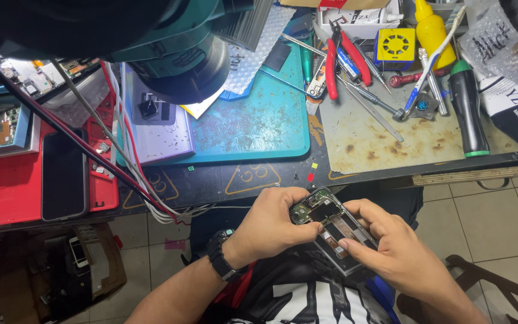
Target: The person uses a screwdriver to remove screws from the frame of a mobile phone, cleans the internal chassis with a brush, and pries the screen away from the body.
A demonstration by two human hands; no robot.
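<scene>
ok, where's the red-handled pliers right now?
Head view: the red-handled pliers lie at the bench's upper middle, on the seam between the teal mat and grey mat, left of the yellow square box.

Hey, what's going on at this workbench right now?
A person holds an opened phone over their lap with both bare hands. The left hand grips its upper end, where the circuit board shows, and the right hand presses fingertips onto its exposed insides. On the workbench beyond lie red-handled pliers, a yellow bottle, a teal work mat and a dark phone on a red tray.
</scene>
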